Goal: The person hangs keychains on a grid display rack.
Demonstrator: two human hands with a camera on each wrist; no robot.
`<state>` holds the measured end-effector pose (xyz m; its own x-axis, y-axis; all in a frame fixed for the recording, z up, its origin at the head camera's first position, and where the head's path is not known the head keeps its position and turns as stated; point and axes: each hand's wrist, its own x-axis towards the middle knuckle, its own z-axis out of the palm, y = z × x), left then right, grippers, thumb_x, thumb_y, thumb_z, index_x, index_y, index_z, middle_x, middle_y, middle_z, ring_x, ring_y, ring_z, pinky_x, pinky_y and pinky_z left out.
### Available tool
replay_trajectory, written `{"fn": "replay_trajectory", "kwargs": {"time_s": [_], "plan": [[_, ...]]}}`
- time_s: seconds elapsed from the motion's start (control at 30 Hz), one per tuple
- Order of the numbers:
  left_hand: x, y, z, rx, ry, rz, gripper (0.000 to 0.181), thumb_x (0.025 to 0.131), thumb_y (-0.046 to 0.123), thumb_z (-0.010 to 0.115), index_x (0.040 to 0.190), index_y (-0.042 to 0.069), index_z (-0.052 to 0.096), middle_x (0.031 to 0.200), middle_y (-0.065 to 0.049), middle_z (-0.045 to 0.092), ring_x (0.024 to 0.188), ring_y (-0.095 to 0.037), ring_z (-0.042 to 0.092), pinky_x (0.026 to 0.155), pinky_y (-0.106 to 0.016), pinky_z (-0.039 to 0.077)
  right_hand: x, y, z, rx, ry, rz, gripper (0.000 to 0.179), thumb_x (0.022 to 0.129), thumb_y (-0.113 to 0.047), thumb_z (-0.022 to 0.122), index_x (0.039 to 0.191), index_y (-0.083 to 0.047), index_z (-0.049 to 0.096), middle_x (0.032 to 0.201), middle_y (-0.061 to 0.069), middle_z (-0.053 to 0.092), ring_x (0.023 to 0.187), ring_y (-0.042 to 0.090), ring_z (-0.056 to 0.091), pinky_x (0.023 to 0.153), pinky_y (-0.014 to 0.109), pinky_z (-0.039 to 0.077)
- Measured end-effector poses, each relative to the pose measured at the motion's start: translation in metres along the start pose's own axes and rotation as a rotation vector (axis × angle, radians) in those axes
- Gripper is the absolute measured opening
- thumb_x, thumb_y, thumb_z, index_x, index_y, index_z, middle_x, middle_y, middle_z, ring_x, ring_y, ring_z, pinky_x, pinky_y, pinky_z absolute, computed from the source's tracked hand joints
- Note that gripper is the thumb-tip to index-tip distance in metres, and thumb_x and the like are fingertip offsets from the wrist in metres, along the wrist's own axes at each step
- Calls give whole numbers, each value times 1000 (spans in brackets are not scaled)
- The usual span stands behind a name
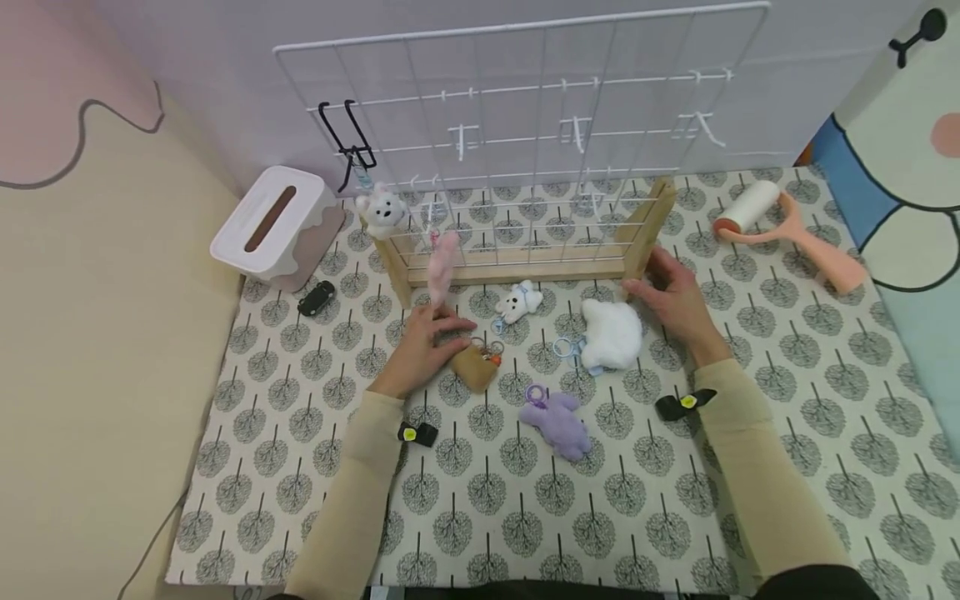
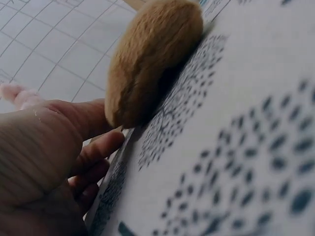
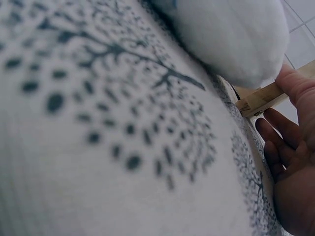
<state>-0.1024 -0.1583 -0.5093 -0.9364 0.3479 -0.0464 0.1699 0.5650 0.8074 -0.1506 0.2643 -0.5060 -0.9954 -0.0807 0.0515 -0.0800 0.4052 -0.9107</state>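
Though small, yellow labels [image 1: 409, 434] near hands [image 1: 426, 350]

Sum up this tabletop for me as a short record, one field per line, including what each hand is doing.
Left hand: at the edge of the brown plush
Right hand: holds the wooden leg of the wire rack
Hanging on rack: white bear, pink plush
Lying in front: small white toy, white plush, purple plush
Left side: tissue box, black toy car
Right side: lint roller
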Motion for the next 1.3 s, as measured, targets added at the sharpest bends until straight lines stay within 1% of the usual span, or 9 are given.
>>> {"fn": "replay_trajectory", "kwargs": {"time_s": [0.07, 0.13, 0.3, 0.47, 0.63, 0.73, 0.93, 1.17, 1.3], "plan": [[-1, -1, -3, 52, -13, 33, 30, 97, 22, 78, 127, 19, 77, 140, -9, 55, 139, -32, 38, 115, -62, 32, 1, 2, 0, -2, -1, -1, 68, 99, -3, 72, 160, -7, 43, 152, 28, 54, 140, 30, 51, 121, 40, 38], [-1, -2, -4, 87, -23, 53, 32, 97, 22, 77, 129, 20, 76, 143, -11, 54, 141, -34, 36, 116, -64, 30, 0, 0, 0, -5, -1, 2, 67, 99, -4, 72, 160, -7, 43, 153, 28, 53, 142, 33, 49, 123, 45, 36], [-1, -1, -3, 132, -38, 65, 35, 94, 24, 80, 129, 24, 76, 142, -12, 56, 140, -35, 37, 115, -63, 30, -1, 0, 0, -10, -2, 6, 68, 100, -4, 71, 161, -6, 42, 153, 29, 52, 142, 32, 49, 123, 50, 35], [-1, -3, 0, 161, -19, 104, 35, 90, 25, 85, 125, 24, 79, 136, -9, 58, 137, -34, 39, 115, -61, 29, -1, 1, 0, 4, 0, 7, 69, 99, -6, 74, 161, -10, 43, 153, 24, 55, 140, 30, 50, 122, 51, 36], [0, -5, 3, 180, 24, 171, 30, 88, 22, 87, 118, 21, 82, 129, -8, 59, 131, -36, 42, 114, -60, 28, -2, -1, 0, 1, 3, 14, 69, 99, -10, 75, 161, -14, 44, 153, 23, 55, 140, 27, 51, 121, 41, 38], [0, -4, 3, 177, 35, 180, 27, 88, 22, 87, 115, 21, 82, 127, -9, 60, 130, -37, 42, 113, -61, 28, -3, -1, -1, -2, 7, 18, 69, 99, -11, 75, 161, -16, 45, 153, 22, 55, 138, 21, 52, 118, 32, 39], [0, 0, 2, 186, 15, 116, 25, 89, 23, 86, 114, 22, 82, 129, -10, 59, 131, -35, 41, 112, -59, 30, -2, -1, 0, 4, 10, 6, 68, 99, -12, 75, 160, -17, 46, 151, 22, 56, 132, 10, 53, 113, 26, 40], [0, 0, 4, 177, 19, 31, 14, 91, 24, 85, 102, 18, 80, 135, -9, 60, 138, -34, 40, 117, -60, 28, -3, -2, 1, -3, 9, 7, 67, 100, -12, 75, 160, -15, 46, 150, 24, 56, 131, 13, 54, 112, 27, 40], [1, -1, 6, 154, 39, 8, 11, 91, 26, 85, 96, 19, 80, 132, -6, 61, 133, -32, 42, 115, -58, 30, -2, -2, 1, -11, 10, 19, 67, 99, -13, 75, 160, -17, 47, 150, 21, 57, 131, 11, 54, 111, 25, 40]]}}
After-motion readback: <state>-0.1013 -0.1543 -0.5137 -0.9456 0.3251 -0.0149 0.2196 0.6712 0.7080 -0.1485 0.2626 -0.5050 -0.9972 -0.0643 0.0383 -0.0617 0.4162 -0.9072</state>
